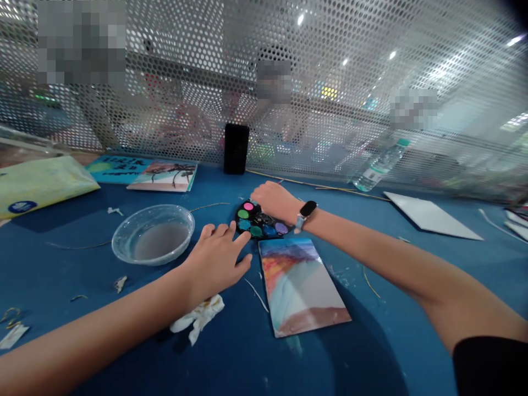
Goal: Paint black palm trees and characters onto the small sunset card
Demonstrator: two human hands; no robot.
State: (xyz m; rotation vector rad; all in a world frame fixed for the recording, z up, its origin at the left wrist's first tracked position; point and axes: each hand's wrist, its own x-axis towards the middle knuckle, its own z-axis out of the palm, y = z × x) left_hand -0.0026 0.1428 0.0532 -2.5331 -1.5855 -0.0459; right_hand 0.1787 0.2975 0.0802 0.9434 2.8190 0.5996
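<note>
In the head view, has the left hand [220,258] back-up with fingers spread and thumb apart, in the gap between a clear plastic bowl [126,234] and a black paint palette [262,220]. Shows fingertips at the palette's near-left edge; cannot tell whether touching. Has the right hand [272,198] over the palette's far side, with fingers curled and mostly hidden; cannot tell the grip. Leaves bright wells in sight along the left and near rims. Sets the palette mid-table, just beyond the far edge of a painted card [303,286]. Leaves a wide stretch of blue table [231,352] between card and white board [431,214]. Shows crumpled tissue [201,318] partly covered by the left wrist. Stops at the perforated metal screen [198,71] along the far side, with a black phone [236,148] upright before it.
</note>
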